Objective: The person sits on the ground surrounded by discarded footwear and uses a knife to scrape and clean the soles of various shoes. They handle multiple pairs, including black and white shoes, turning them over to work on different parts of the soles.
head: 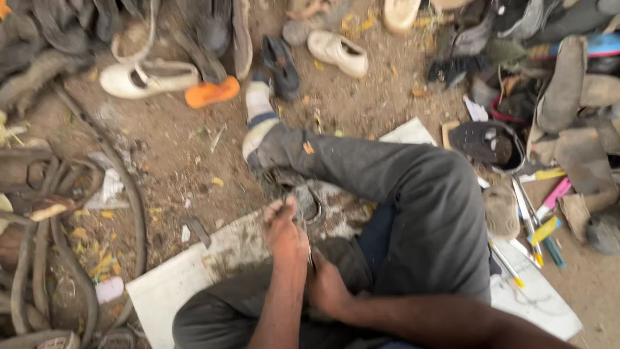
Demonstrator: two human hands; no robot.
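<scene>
While gripped, dark shoe [303, 207] between left hand [284, 236] and right hand [326, 287].

Grey trousers [413, 194] cover the legs, above a white sock [258, 110] with a dark blue band. On the brown dirt ground [174, 148] lie cream-white shoes [145, 77], an orange sole [212, 92] and a dark sandal [282, 64]. The board [174, 284] is white. The tools [546, 220] show pink, yellow and blue handles.

Light: soft, even daylight, moderately bright, no clear direction.
Shadows: faint and diffuse, darkest under the bent leg [413, 194] and among the piled shoes [555, 84].
Glare: none; the white board [174, 291] is pale but not blown out.
Blur: motion smear overall, strongest on both hands.
Edges: soft, slightly stretched corners.
</scene>
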